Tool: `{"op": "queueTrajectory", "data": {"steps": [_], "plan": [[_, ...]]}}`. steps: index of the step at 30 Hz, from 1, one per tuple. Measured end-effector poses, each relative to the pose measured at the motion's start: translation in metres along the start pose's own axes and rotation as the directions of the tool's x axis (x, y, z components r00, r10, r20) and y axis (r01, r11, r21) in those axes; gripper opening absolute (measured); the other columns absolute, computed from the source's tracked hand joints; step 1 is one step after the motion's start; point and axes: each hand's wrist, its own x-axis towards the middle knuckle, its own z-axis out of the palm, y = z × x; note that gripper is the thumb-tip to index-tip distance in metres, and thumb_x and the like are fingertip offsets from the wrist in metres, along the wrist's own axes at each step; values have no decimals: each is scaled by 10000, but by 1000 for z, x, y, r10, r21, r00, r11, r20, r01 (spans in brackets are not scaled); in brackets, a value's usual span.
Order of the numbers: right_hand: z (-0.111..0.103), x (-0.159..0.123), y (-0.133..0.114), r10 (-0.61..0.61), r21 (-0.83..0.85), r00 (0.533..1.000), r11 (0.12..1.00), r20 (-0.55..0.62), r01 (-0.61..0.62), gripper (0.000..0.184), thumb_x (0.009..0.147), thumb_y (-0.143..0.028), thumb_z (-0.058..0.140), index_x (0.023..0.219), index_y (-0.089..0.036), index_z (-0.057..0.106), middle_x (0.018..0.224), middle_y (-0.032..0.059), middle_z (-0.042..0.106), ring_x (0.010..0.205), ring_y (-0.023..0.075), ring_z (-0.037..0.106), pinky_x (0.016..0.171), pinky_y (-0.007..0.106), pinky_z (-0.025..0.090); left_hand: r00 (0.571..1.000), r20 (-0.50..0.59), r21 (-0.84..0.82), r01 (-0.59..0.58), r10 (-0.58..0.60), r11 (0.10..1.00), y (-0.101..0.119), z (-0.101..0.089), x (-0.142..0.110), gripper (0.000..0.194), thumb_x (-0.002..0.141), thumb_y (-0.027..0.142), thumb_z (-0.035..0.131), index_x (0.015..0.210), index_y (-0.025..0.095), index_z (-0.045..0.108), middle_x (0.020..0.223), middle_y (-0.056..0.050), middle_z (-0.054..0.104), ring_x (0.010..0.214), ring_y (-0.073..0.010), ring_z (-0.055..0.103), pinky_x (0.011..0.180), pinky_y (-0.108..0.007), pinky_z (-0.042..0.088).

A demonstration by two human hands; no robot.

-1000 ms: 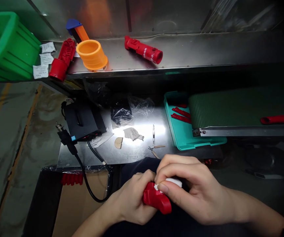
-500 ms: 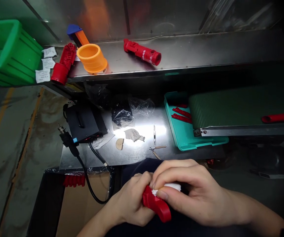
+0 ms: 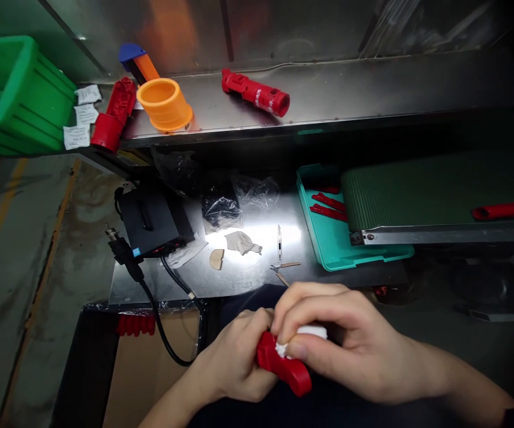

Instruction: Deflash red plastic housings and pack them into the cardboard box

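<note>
Left hand (image 3: pixel 232 356) grips red part (image 3: pixel 284 365); right hand (image 3: pixel 350 345) pinches white cloth (image 3: pixel 313 331).

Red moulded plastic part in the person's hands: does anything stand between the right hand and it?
Yes. A soft white wad, cloth or tissue, lies between the right hand and the red moulded plastic part, pressed against its upper end. The left hand holds the part with nothing visible between them.

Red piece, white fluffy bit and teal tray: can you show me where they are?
Red plastic piece (image 3: pixel 284 370): head view, point on its curved middle.
White wad (image 3: pixel 313 332): head view, point on its top edge.
Teal tray (image 3: pixel 328 249): head view, point on its bare floor near the front rim.
</note>
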Motion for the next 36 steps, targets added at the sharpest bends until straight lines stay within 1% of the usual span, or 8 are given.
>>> {"op": "queueTrajectory", "data": {"steps": [7, 12, 18, 21, 25, 28, 32, 36], "plan": [[5, 3, 5, -56, -178, 998, 983, -29, 50, 113, 931, -111, 626, 870, -144, 715, 799, 26, 669, 710, 122, 626, 657, 234, 521, 999, 14, 80, -36, 35, 996, -3, -1, -1, 276, 733, 107, 523, 860, 270, 339, 671, 57, 491, 500, -138, 403, 509, -285, 309], [5, -2, 5, 56, 194, 987, 981, -153, -26, 136, 996, -197, 610, 900, -161, 701, 897, 34, 629, 586, 106, 656, 496, 216, 569, 998, 12, -22, -59, 59, 998, -7, -2, -6, 229, 790, 137, 567, 954, 260, 467, 738, -2, 638, 589, -181, 602, 576, -304, 416], [4, -14, -8, -161, 3, 983, 987, 84, 161, 81, 940, -139, 710, 997, -151, 766, 1005, 84, 655, 684, 98, 638, 651, 213, 584, 994, -43, -14, -96, 96, 995, -15, 2, -8, 199, 822, 268, 626, 952, 256, 475, 688, 6, 580, 552, -187, 572, 526, -312, 407], [9, -13, -6, -203, -62, 978, 977, 48, 205, 84, 960, -142, 673, 959, -126, 756, 921, 81, 651, 738, 123, 626, 655, 216, 570, 970, -75, 2, -232, 232, 973, -14, 2, -3, 193, 844, 242, 578, 984, 248, 445, 662, 33, 532, 500, -158, 511, 485, -287, 354], [8, -11, -6, -270, -160, 961, 952, -51, 259, 80, 900, -63, 677, 913, -99, 747, 871, 63, 624, 717, 111, 604, 649, 203, 557, 962, -57, 86, -263, 268, 961, -8, 0, 3, 196, 840, 204, 544, 1000, 242, 437, 664, 37, 508, 502, -150, 465, 488, -284, 326], [2, -10, -10, -225, -136, 973, 967, -56, 216, 72, 915, -80, 684, 908, -104, 752, 894, 70, 641, 740, 119, 627, 653, 206, 557, 954, -69, 87, -286, 292, 954, -7, -1, 5, 250, 810, 157, 559, 1008, 246, 436, 662, 44, 503, 498, -147, 443, 492, -285, 312], [-2, -11, -14, -161, -30, 983, 986, 90, 164, 80, 948, -124, 688, 921, -101, 760, 928, 67, 651, 672, 82, 609, 608, 172, 536, 951, -62, 64, -300, 304, 952, -8, -2, 6, 269, 794, 139, 542, 1020, 241, 438, 672, 38, 507, 505, -154, 459, 491, -287, 314], [-2, -11, -14, -134, -100, 977, 983, 169, 152, 85, 947, -106, 672, 910, -116, 749, 877, 50, 639, 720, 101, 614, 654, 189, 549, 973, -12, 73, -230, 231, 970, -8, -3, 3, 249, 766, 144, 529, 963, 253, 423, 661, 41, 492, 505, -157, 455, 491, -290, 299]]}}
